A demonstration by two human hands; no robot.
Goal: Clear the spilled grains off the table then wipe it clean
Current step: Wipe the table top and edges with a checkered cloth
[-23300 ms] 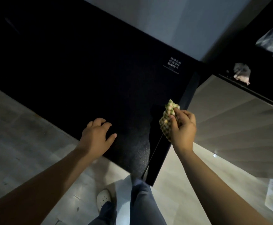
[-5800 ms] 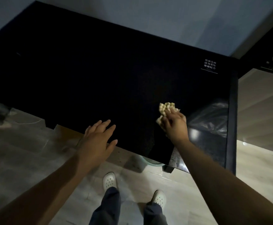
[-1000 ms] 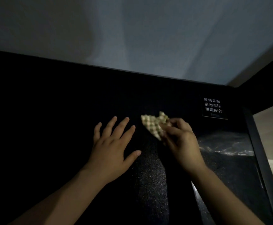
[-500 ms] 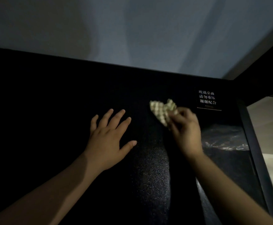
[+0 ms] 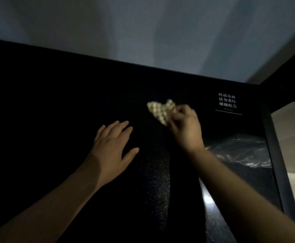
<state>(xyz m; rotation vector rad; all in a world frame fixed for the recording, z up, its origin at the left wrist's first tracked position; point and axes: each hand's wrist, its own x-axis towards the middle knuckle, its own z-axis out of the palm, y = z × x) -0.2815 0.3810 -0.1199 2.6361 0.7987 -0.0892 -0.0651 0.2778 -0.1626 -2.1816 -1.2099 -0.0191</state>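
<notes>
Both hands are over the black table (image 5: 59, 106), each doing a different job. The right hand (image 5: 183, 127) has its fingers pinched together on a crumpled checked cloth (image 5: 160, 109), most of which pokes out past the fingertips toward the far edge; bunched like this it makes a small pad, which suits rubbing one patch at a time. Whether the cloth is pressed to the surface or just above it cannot be told, as the hand is blurred. The left hand (image 5: 111, 146) lies flat with fingers spread apart and holds nothing, probably to brace the person as they lean over the top. Between the two forearms runs a speckled band (image 5: 157, 181); it may be fine residue or only the table's own grain catching the light. No loose grains stand out anywhere, so the clearing step looks done and wiping is in hand. Near the right forearm lies a crinkled clear plastic sheet (image 5: 239, 151), and beyond it a white printed notice (image 5: 227, 102) sits near the table's far right corner.
</notes>
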